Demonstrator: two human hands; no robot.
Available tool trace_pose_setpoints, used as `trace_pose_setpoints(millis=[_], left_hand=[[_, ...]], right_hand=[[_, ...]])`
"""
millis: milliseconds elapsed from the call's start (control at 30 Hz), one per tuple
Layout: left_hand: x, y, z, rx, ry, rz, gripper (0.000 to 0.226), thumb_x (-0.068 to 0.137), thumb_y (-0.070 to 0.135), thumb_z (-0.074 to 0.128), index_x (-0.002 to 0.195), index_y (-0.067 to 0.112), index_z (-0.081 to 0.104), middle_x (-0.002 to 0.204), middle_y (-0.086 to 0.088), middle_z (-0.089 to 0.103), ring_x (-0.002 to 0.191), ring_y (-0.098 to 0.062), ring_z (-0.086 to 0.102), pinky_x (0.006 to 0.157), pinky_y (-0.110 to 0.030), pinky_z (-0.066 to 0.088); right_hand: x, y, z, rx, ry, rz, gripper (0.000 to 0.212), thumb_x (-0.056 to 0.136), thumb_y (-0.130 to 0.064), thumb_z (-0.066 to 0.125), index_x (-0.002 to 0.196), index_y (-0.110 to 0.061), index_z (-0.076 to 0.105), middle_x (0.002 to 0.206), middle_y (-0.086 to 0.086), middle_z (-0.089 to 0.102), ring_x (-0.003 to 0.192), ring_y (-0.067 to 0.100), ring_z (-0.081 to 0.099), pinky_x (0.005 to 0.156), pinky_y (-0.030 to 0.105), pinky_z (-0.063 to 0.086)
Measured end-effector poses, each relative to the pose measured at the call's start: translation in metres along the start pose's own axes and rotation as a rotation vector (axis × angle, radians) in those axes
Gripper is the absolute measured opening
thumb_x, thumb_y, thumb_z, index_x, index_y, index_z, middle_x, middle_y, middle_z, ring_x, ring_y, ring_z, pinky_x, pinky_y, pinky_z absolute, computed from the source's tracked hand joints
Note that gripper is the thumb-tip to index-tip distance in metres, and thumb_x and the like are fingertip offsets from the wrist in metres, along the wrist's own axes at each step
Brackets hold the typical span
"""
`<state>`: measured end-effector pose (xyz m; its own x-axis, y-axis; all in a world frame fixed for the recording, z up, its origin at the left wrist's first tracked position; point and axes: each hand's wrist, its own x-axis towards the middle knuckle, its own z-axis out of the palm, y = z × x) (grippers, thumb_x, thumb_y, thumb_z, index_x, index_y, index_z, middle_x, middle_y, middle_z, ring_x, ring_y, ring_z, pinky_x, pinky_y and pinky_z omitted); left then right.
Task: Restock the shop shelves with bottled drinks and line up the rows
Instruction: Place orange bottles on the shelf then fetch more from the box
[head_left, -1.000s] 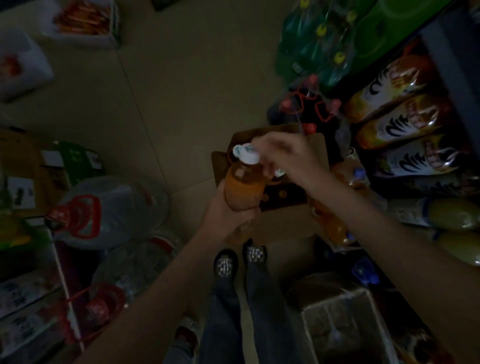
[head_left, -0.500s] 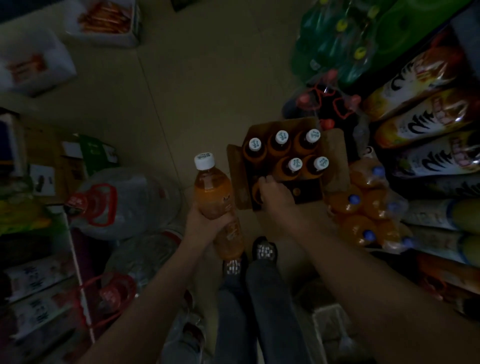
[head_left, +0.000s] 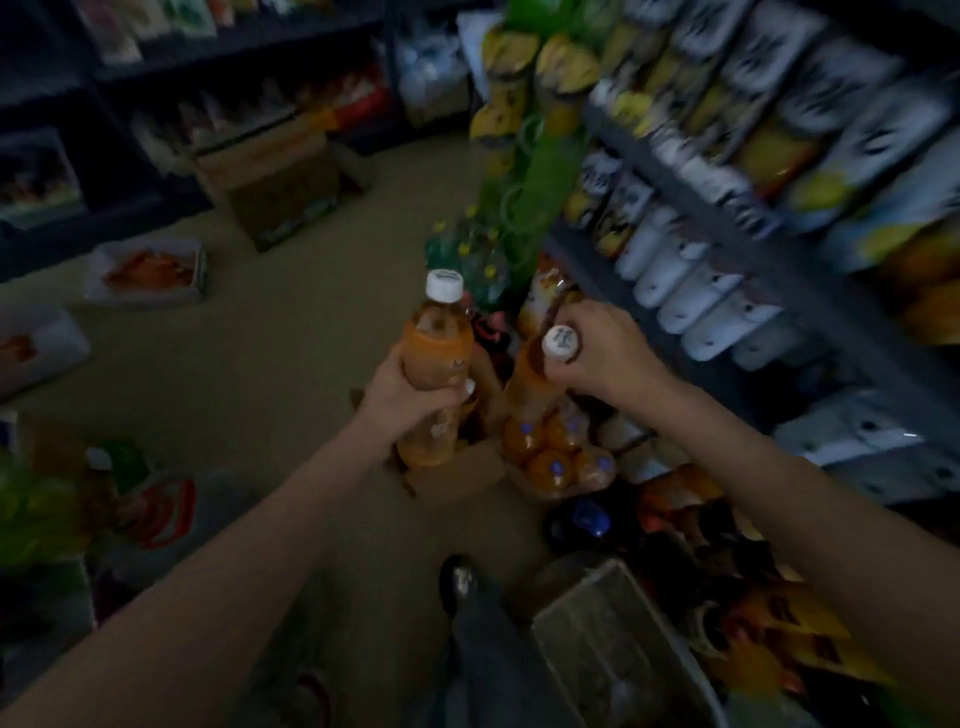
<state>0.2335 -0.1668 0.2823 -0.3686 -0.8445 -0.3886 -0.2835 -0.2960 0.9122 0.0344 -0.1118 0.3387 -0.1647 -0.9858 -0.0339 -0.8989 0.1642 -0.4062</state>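
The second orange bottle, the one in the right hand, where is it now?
In the head view, the second orange bottle is right of centre, held near its white cap by the right hand, beside the bottle in the left hand, above the wrapped pack of orange bottles.

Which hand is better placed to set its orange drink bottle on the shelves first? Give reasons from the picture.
Right, probably. The right hand grips its bottle near the cap, close beside the shelves on that side. The left hand holds its bottle farther out over the floor.
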Motion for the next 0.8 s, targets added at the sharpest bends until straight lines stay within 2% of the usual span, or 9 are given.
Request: trace_pose_setpoints(millis=[100, 200, 367, 433, 500, 533, 633, 700, 800], left_hand=[[-0.031, 0.074, 0.039, 0.018, -0.065, 0.125, 0.063, 0.069, 0.005, 0.078, 0.124, 0.012, 0.049, 0.108, -0.003, 0.058, 0.100, -0.019, 0.056, 0.083, -0.029, 0.041], [-0.064, 0.145, 0.096, 0.021, -0.158, 0.250, 0.057, 0.071, 0.005, 0.077, 0.120, 0.012, 0.050, 0.103, -0.002, 0.058, 0.100, -0.021, 0.056, 0.082, -0.032, 0.043], [-0.120, 0.221, 0.194, 0.067, -0.360, 0.457, 0.055, 0.066, 0.007, 0.081, 0.114, 0.010, 0.056, 0.100, -0.004, 0.063, 0.097, -0.023, 0.061, 0.082, -0.034, 0.047], [-0.144, 0.240, 0.238, 0.101, -0.445, 0.523, 0.055, 0.066, 0.005, 0.080, 0.115, 0.007, 0.056, 0.097, -0.004, 0.064, 0.093, -0.020, 0.060, 0.082, -0.033, 0.047], [-0.169, 0.255, 0.284, 0.133, -0.521, 0.591, 0.054, 0.066, 0.004, 0.080, 0.115, 0.006, 0.056, 0.097, -0.003, 0.063, 0.091, -0.020, 0.060, 0.083, -0.033, 0.046], [-0.181, 0.259, 0.307, 0.151, -0.548, 0.617, 0.055, 0.066, 0.004, 0.080, 0.116, 0.006, 0.056, 0.099, -0.004, 0.063, 0.092, -0.021, 0.060, 0.082, -0.032, 0.045], [-0.219, 0.270, 0.378, 0.152, -0.626, 0.646, 0.061, 0.068, 0.009, 0.080, 0.122, 0.008, 0.051, 0.107, -0.003, 0.059, 0.095, -0.018, 0.055, 0.082, -0.031, 0.042], [-0.240, 0.272, 0.424, 0.140, -0.656, 0.651, 0.065, 0.069, 0.014, 0.080, 0.125, 0.015, 0.048, 0.107, 0.002, 0.055, 0.098, -0.017, 0.052, 0.086, -0.032, 0.042], [-0.262, 0.272, 0.492, 0.149, -0.659, 0.697, 0.071, 0.064, 0.017, 0.083, 0.125, 0.014, 0.048, 0.111, 0.001, 0.055, 0.104, -0.017, 0.053, 0.089, -0.031, 0.042]], right_hand=[[-0.059, -0.001, -0.106, 0.058, 0.212, 0.113, 0.027, 0.076, -0.018, 0.068, 0.078, 0.007, 0.058, 0.071, 0.017, 0.055, 0.067, 0.027, 0.052, 0.050, 0.026, 0.032], [-0.122, 0.001, -0.201, 0.083, 0.493, 0.180, 0.028, 0.081, -0.023, 0.068, 0.088, 0.003, 0.062, 0.070, 0.009, 0.055, 0.072, 0.025, 0.053, 0.056, 0.021, 0.034], [-0.224, 0.028, -0.310, -0.026, 0.979, 0.226, 0.032, 0.086, -0.031, 0.064, 0.097, -0.001, 0.063, 0.093, 0.015, 0.062, 0.090, 0.029, 0.052, 0.074, 0.028, 0.035], [-0.267, 0.049, -0.341, 0.034, 1.090, 0.315, 0.026, 0.088, -0.032, 0.061, 0.093, -0.007, 0.060, 0.090, 0.010, 0.059, 0.084, 0.021, 0.052, 0.067, 0.018, 0.035], [-0.311, 0.074, -0.361, 0.134, 1.193, 0.442, 0.026, 0.090, -0.033, 0.058, 0.078, -0.011, 0.052, 0.077, 0.003, 0.053, 0.071, 0.014, 0.049, 0.057, 0.017, 0.032], [-0.333, 0.090, -0.368, 0.209, 1.254, 0.500, 0.026, 0.091, -0.033, 0.057, 0.078, -0.011, 0.051, 0.076, 0.001, 0.053, 0.071, 0.013, 0.051, 0.057, 0.016, 0.034], [-0.400, 0.139, -0.388, 0.399, 1.492, 0.619, 0.027, 0.092, -0.031, 0.054, 0.100, -0.006, 0.056, 0.087, 0.001, 0.054, 0.088, 0.018, 0.053, 0.071, 0.026, 0.039], [-0.444, 0.174, -0.400, 0.381, 1.610, 0.652, 0.024, 0.093, -0.029, 0.053, 0.101, -0.006, 0.052, 0.079, -0.005, 0.048, 0.087, 0.016, 0.048, 0.068, 0.021, 0.032], [-0.500, 0.226, -0.417, 0.283, 1.686, 0.645, 0.021, 0.094, -0.029, 0.052, 0.094, -0.009, 0.045, 0.076, -0.008, 0.042, 0.083, 0.017, 0.047, 0.065, 0.026, 0.035]])
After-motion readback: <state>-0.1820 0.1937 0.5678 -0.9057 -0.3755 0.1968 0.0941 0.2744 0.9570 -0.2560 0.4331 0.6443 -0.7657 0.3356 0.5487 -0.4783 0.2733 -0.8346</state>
